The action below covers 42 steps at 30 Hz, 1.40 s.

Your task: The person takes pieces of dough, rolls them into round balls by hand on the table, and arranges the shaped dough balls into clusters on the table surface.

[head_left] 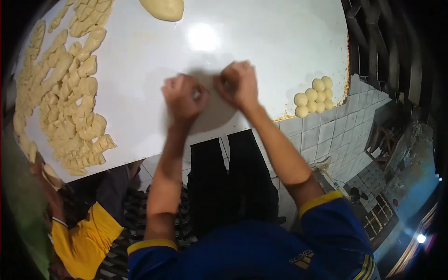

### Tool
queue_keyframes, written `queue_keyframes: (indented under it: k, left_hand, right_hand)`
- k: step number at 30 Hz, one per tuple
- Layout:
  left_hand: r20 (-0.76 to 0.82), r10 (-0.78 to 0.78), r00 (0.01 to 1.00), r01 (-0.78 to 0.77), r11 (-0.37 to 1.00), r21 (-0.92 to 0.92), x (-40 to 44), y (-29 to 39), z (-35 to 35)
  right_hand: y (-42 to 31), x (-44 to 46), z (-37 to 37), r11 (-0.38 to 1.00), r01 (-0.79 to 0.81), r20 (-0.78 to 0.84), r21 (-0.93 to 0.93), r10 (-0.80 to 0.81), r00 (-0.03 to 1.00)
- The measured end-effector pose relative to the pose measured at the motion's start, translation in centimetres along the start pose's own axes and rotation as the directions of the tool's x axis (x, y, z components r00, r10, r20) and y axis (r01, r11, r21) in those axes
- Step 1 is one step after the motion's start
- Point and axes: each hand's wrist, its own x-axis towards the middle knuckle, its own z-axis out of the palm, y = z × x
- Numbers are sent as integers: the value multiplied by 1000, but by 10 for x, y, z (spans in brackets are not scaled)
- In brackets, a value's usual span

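Over the white tabletop [154, 51], my left hand [183, 99] is curled with its fingers bent in. A small pale patch shows inside its curl, and I cannot make out what it is. To its right, my right hand [239, 85] is also closed, thumb and fingers forming a ring; anything inside is hidden. Slight motion blur softens both hands. Nearest on the right, several smooth dough balls [311, 94] sit in short rows by the table's edge. A large lump of dough [164, 7] lies beyond the hands at the far edge of view.
Many torn dough pieces [70, 102] cover the table's left side. At lower left is another person in a yellow shirt [88, 240], an arm near the table corner. White tiles [326, 130] run below the right edge, and dark metal slats [373, 42] stand beyond it.
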Motion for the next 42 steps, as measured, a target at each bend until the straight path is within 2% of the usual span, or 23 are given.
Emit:
queue_keyframes:
  k: [3,5,6,8,10,11,12,14,17,18,20,21,23,24,27,29,30,32,34,36,38,40,42]
  left_hand:
    - [4,103,995,-103,994,-26,-64,7,3]
    - [71,154,986,-155,988,11,-82,-39,-14]
    - [16,63,998,-65,994,84,-74,-51,-20]
    - [-12,19,1000,-17,991,136,-27,-55,-22]
    - [-11,11,1000,-10,996,85,8,-31,-4]
    - [-2,4,1000,-4,999,32,13,-13,4]
    - [93,0,996,7,998,-67,9,2,4]
    - [35,32,999,-31,999,-42,-33,19,13]
    - [63,144,988,-147,988,45,-75,-13,-13]
    - [60,146,987,-149,988,45,-67,-30,-18]
    - [78,-60,995,51,992,119,-43,-54,-28]
    - [77,-62,995,52,991,120,-23,-51,-21]
    - [-23,38,999,-37,997,68,15,-28,-4]
    - [0,35,999,-35,999,-13,16,-7,-1]
    - [51,15,999,-11,997,-81,-38,13,6]
    - [14,152,988,-152,988,-15,-75,-5,2]
    - [10,155,988,-155,988,-16,-70,-22,-6]
    - [117,-71,991,59,993,103,-60,-54,-26]
    - [49,-27,998,24,998,64,-13,-47,-14]
    - [-20,16,1000,-15,1000,23,-3,-28,1]
    - [95,9,995,-2,997,-77,-9,0,14]
    - [77,44,996,-34,992,-120,-43,12,1]
    - [64,147,987,-145,989,-35,-74,-17,-6]
  right_hand:
    - [3,-65,-12,988,63,47,144,-71,996]
    - [38,-77,-38,991,122,121,58,-129,984]
    - [52,-65,-44,996,65,157,-62,-55,986]
    - [52,-19,-34,984,93,-24,-153,-98,995]
    - [28,12,-7,995,85,-108,-56,-91,990]
    - [14,13,0,999,40,10,-23,-40,999]
    - [-1,2,9,998,-10,156,-68,21,988]
    - [-16,-40,10,995,78,11,63,-79,997]
    - [14,-79,-22,991,99,73,86,-105,992]
    - [39,-73,-31,992,123,116,10,-124,986]
    - [46,-31,-40,981,69,43,-180,-62,997]
    - [45,-11,-34,981,70,44,-179,-63,997]
    - [26,18,-3,994,82,-128,-71,-91,988]
    - [12,14,6,999,35,-10,-32,-36,999]
    - [-14,-38,6,997,31,31,66,-33,999]
    - [5,-72,-15,984,118,64,132,-127,990]
    - [25,-73,-29,986,158,111,51,-163,980]
    - [51,-49,-42,992,86,109,-87,-76,991]
    - [45,-5,-24,986,89,-93,-142,-103,990]
    - [20,13,3,996,73,-123,-50,-78,989]
    - [-12,-7,7,996,-13,-6,85,13,1000]
    - [-18,-51,-3,992,44,-8,117,-44,999]
    - [5,-60,-23,984,104,-17,143,-103,995]
